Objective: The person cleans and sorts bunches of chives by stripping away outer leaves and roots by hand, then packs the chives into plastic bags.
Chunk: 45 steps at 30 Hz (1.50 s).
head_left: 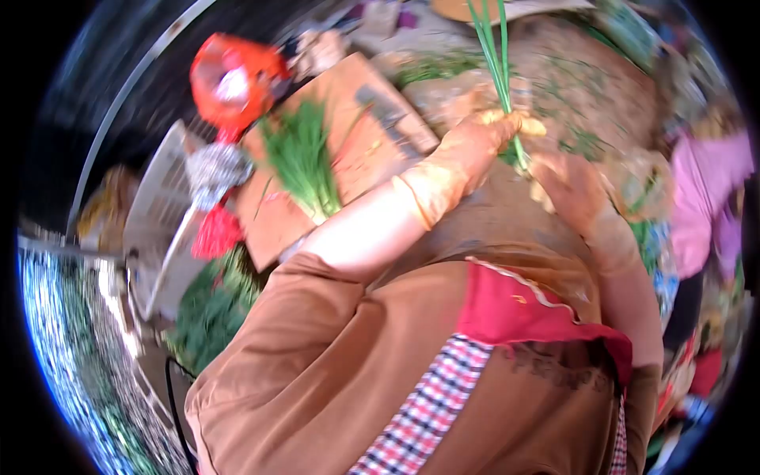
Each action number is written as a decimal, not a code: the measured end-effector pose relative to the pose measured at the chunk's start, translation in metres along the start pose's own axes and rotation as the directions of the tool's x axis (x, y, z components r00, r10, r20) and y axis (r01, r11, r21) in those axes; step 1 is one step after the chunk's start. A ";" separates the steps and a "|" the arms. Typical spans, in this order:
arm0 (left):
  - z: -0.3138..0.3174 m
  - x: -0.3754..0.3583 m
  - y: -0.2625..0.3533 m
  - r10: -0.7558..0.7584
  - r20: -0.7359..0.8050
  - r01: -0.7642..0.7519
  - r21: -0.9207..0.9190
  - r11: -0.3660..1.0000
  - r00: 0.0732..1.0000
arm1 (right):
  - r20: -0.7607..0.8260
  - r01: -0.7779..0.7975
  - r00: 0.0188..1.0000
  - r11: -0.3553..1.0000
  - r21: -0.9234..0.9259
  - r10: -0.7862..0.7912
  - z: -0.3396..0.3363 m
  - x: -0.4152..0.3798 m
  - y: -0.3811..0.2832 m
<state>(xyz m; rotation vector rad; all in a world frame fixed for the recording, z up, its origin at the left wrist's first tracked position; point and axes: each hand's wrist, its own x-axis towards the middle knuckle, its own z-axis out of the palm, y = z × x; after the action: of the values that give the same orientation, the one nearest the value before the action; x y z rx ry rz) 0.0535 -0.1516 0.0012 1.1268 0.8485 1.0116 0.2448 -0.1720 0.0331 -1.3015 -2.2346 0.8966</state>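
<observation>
Orange-yellow gloves cover both of my hands. My left hand (497, 131) is closed around a few spring onions (497, 59), whose long green leaves point up and away from me. Just below that grip, the pale root ends show, and my right hand (566, 186) has its curled fingers at them; blur softens the exact contact. To the left, a bunch of spring onions (305, 154) lies on a brown board (261, 214), its white ends toward me.
An orange-red plastic bag (207, 83) hangs near a white plastic crate (162, 198) at left. More greens (210, 317) lie beneath the board's edge. Scattered leaf scraps (586, 142) cover the ground ahead. A person in a pink top (704, 190) is at the right.
</observation>
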 end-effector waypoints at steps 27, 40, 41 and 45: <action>-0.279 -0.132 -0.082 0.107 0.146 -0.092 0.913 -0.397 0.984 | -0.736 -0.314 0.655 0.948 -0.059 0.171 -0.021 -0.081 0.093; 0.199 0.123 -0.035 0.238 0.950 -0.898 0.084 0.433 0.203 | -0.507 -0.210 0.859 0.955 -0.211 0.077 -0.130 -0.055 0.221; 0.222 0.139 -0.052 0.174 0.967 -0.913 0.102 0.395 0.184 | -0.487 -0.183 0.848 0.747 -0.639 -0.208 -0.154 -0.049 0.232; 0.252 0.224 -0.100 0.315 0.529 -0.590 0.503 0.632 0.788 | -0.220 -0.500 0.797 0.819 0.282 0.563 -0.214 -0.078 0.197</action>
<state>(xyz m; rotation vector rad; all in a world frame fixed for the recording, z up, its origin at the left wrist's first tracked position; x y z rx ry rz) 0.3793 -0.0291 -0.0470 2.1744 0.5796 0.8518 0.5366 -0.0992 0.0463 -1.8650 -1.5076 1.0105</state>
